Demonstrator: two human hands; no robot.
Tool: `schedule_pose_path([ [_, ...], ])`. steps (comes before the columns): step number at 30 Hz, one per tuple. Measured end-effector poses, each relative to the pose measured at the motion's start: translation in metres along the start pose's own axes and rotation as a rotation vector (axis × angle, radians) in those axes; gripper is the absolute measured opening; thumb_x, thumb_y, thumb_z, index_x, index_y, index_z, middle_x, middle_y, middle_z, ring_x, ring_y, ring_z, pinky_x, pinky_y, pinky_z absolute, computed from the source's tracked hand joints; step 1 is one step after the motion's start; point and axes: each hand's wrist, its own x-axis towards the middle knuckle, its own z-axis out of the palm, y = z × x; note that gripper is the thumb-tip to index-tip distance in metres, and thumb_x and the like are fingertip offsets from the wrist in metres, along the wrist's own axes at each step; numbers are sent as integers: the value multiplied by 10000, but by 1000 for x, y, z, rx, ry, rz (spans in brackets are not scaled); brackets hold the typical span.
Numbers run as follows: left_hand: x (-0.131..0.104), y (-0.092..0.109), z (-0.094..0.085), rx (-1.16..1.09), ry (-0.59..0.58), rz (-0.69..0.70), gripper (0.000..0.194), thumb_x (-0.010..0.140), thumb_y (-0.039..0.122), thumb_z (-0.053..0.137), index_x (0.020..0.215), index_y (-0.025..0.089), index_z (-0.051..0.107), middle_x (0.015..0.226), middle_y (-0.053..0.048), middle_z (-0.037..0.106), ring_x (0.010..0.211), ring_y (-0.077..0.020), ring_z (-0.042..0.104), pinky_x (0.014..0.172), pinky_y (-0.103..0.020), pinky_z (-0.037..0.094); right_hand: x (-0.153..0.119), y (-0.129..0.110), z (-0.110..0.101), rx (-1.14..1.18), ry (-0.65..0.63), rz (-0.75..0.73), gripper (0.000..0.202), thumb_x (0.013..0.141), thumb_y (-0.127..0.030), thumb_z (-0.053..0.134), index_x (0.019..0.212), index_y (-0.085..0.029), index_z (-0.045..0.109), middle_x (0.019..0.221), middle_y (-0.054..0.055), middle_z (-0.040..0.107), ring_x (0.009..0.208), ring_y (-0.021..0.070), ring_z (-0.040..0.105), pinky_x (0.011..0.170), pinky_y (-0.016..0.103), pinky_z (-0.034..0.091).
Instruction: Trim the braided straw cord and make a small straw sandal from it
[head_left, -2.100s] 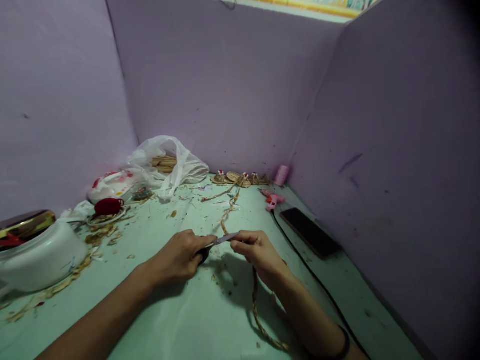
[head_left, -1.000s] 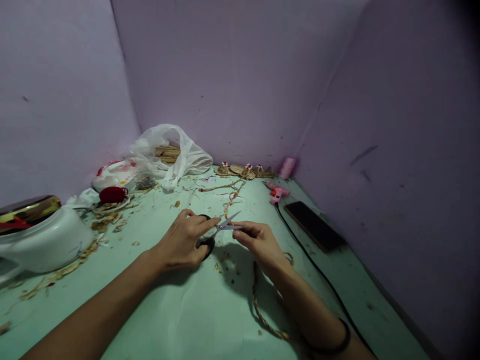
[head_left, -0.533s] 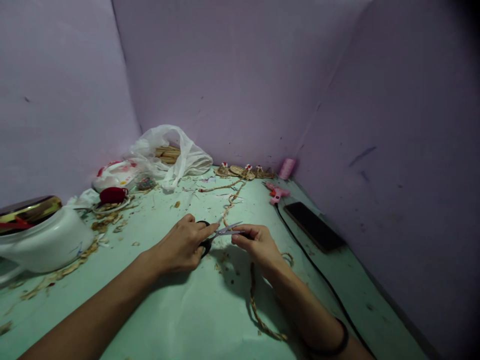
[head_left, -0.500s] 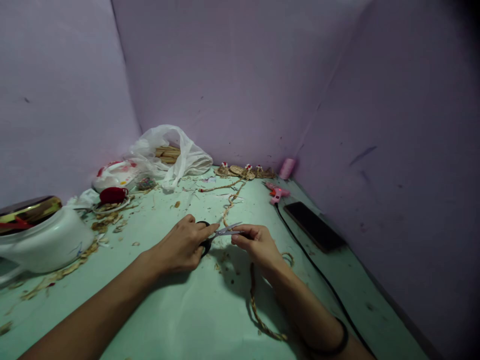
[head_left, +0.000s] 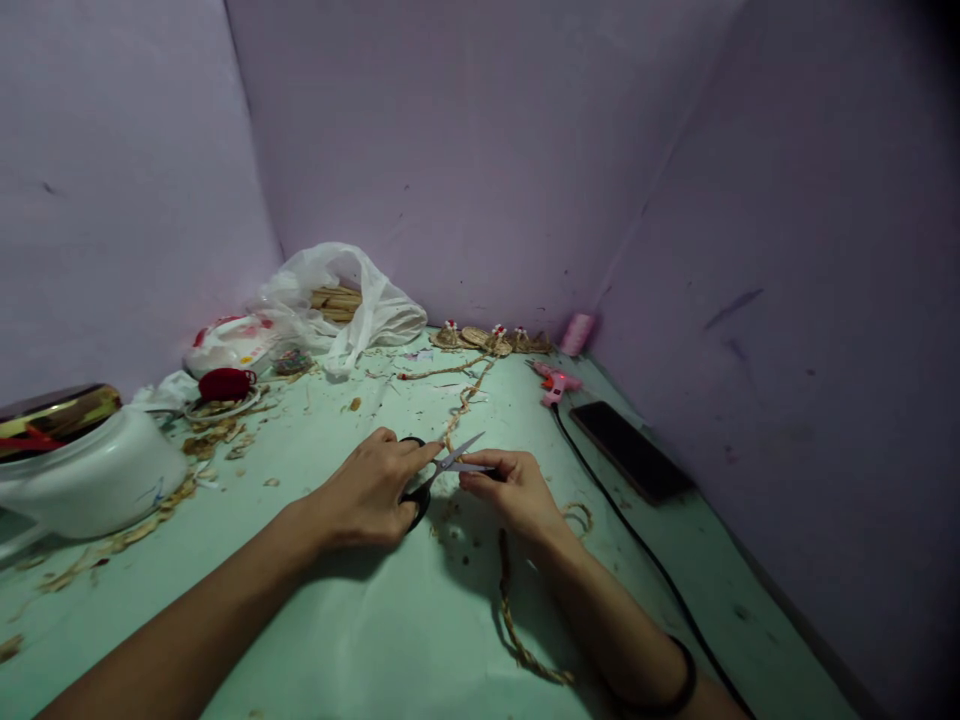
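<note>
My left hand [head_left: 375, 490] holds black-handled scissors [head_left: 444, 466], whose blades are spread and point right. My right hand [head_left: 510, 488] pinches near the blade tips; what lies between its fingertips is too small to make out. A braided straw cord [head_left: 466, 397] runs from the far side of the table down to the blades. Another piece of braided cord [head_left: 514, 635] lies on the green table [head_left: 360, 640] below my right wrist, and a small loop of cord [head_left: 578, 516] rests to the right of it.
A pink glue gun [head_left: 556, 383] with a black cable and a phone [head_left: 631, 450] lie at the right. Woven pieces [head_left: 480, 338] and a pink spool [head_left: 577, 334] stand by the wall. A plastic bag [head_left: 375, 305], red item [head_left: 226, 385] and white pot [head_left: 112, 480] are at the left.
The scissor blades have spread wider, and the lower handle loop has dropped a little. My right hand has barely moved.
</note>
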Motion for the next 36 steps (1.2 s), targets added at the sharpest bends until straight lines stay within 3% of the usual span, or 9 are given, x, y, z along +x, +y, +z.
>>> schedule_pose_path([
  [5,0,1,-2,-29,-35,-10,382,616,49,416,951,206,509,755,-2,603,705,-168,531,727,-302,356,1,1,-2,14,-13,-35,129,490,-170,626,596,-146,695,485,-33,552,486,79,396,501,226,284],
  [11,-1,-5,3,-31,-14,-31,384,658,62,406,981,208,553,694,-4,604,675,-172,536,622,-263,371,1,3,-4,-2,0,-76,116,517,-185,634,608,-149,698,493,-35,550,497,82,403,518,230,299],
  [16,0,-14,4,-308,197,-180,311,713,136,435,980,183,586,765,1,639,672,-130,560,603,-218,396,2,3,-3,22,41,-14,184,522,-216,666,692,-164,716,536,-17,590,486,80,413,504,229,315],
  [19,0,-18,1,-286,310,-245,369,703,183,475,1060,167,564,841,-14,652,736,-144,572,675,-239,416,3,5,-3,27,45,4,203,524,-240,681,706,-158,718,540,-4,597,463,74,395,461,220,292],
  [21,-2,-17,0,-167,293,-175,454,664,164,494,1115,177,539,910,-23,648,804,-164,566,770,-280,399,3,6,-4,41,59,5,208,522,-249,688,704,-153,718,561,6,612,470,77,402,453,219,294],
  [25,-4,-10,-3,51,145,6,573,630,127,476,1200,181,469,896,-46,620,836,-192,549,880,-372,325,1,4,-5,14,58,6,197,515,-210,679,701,-159,719,485,-25,566,434,65,357,443,222,281],
  [31,-4,-15,-4,168,113,72,619,610,114,482,1222,198,439,890,-66,589,820,-212,534,883,-420,302,1,0,-8,17,-21,12,191,487,-183,710,674,-144,707,599,6,634,543,101,480,554,247,359],
  [36,-5,-22,-4,175,50,103,637,620,97,468,1243,215,407,876,-52,587,823,-199,542,875,-392,314,4,-1,-12,7,-81,29,176,465,-151,725,637,-132,691,591,-5,627,529,79,466,551,234,338],
])
